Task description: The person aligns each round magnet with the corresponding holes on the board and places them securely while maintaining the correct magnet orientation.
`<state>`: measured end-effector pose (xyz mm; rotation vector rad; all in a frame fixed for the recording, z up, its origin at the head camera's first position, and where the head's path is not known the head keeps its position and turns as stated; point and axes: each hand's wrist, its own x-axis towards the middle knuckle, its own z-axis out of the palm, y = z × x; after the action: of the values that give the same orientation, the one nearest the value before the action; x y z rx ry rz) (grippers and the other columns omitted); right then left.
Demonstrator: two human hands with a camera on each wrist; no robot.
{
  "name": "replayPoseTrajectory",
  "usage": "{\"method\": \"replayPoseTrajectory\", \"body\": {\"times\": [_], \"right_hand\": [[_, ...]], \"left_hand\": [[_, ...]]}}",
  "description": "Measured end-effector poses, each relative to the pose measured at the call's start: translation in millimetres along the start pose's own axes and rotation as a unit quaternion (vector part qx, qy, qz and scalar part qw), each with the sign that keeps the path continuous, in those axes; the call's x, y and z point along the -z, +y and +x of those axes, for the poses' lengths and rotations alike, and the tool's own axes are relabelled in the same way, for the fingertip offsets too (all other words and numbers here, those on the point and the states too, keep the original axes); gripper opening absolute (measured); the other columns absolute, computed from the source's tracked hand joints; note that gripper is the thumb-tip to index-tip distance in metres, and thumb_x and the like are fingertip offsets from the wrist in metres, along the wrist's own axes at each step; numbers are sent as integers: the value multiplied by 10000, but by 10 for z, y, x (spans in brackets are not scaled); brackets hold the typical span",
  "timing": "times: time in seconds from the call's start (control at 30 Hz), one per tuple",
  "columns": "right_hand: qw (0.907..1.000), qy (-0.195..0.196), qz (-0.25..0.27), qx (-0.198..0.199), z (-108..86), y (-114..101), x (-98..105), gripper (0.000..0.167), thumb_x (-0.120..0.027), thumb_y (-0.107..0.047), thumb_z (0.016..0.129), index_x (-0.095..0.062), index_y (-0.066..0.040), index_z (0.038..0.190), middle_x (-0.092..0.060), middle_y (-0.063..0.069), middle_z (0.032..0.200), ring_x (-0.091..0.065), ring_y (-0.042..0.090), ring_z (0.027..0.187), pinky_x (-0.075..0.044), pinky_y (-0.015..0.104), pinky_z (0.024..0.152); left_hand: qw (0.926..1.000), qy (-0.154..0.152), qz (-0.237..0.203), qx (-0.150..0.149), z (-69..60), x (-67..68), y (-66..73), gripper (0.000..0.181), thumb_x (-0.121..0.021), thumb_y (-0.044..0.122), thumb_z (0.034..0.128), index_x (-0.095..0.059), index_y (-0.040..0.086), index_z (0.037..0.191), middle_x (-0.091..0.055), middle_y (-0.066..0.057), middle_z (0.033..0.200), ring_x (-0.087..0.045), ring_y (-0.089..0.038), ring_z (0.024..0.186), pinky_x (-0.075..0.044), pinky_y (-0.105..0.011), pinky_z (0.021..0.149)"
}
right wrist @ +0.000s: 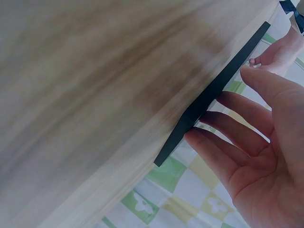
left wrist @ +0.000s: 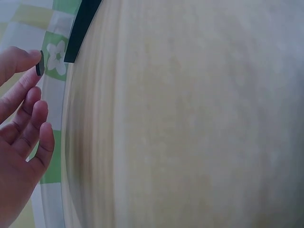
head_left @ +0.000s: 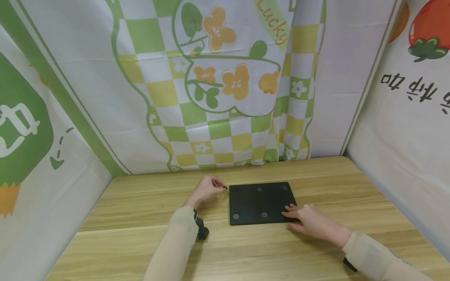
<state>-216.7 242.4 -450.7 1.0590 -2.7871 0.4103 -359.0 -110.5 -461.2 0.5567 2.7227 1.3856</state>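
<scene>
A thin black rectangular board (head_left: 261, 203) lies flat on the wooden table, with several round grey spots on its upper face. One spot near its far left corner looks darker than the others. My left hand (head_left: 206, 189) is just left of that corner, apart from the board. Between thumb and index finger it pinches a small thin black piece (left wrist: 40, 63), seen nearly edge-on in the left wrist view; the other fingers are loosely bent. My right hand (head_left: 313, 221) rests its fingertips on the board's near right corner, fingers spread and relaxed, covering that corner.
The wooden table (head_left: 140, 234) extends around the board on all sides. Behind it hangs a green and yellow checked cloth (head_left: 218, 132), and printed white cloths flank both sides. Each wrist carries a dark strapped device, such as the left one (head_left: 201, 228).
</scene>
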Motion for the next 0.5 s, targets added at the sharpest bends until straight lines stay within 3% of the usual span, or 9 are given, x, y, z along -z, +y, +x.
{"method": "replayPoseTrajectory", "body": {"times": [0.5], "right_hand": [[9999, -75, -13, -89, 0, 10, -14, 348, -654, -283, 892, -687, -55, 1153, -636, 211, 1192, -629, 347, 1084, -553, 473, 821]], "left_hand": [[9995, -87, 199, -226, 55, -80, 62, 103, -770, 120, 751, -728, 86, 839, -597, -45, 852, -525, -127, 755, -445, -250, 672]]}}
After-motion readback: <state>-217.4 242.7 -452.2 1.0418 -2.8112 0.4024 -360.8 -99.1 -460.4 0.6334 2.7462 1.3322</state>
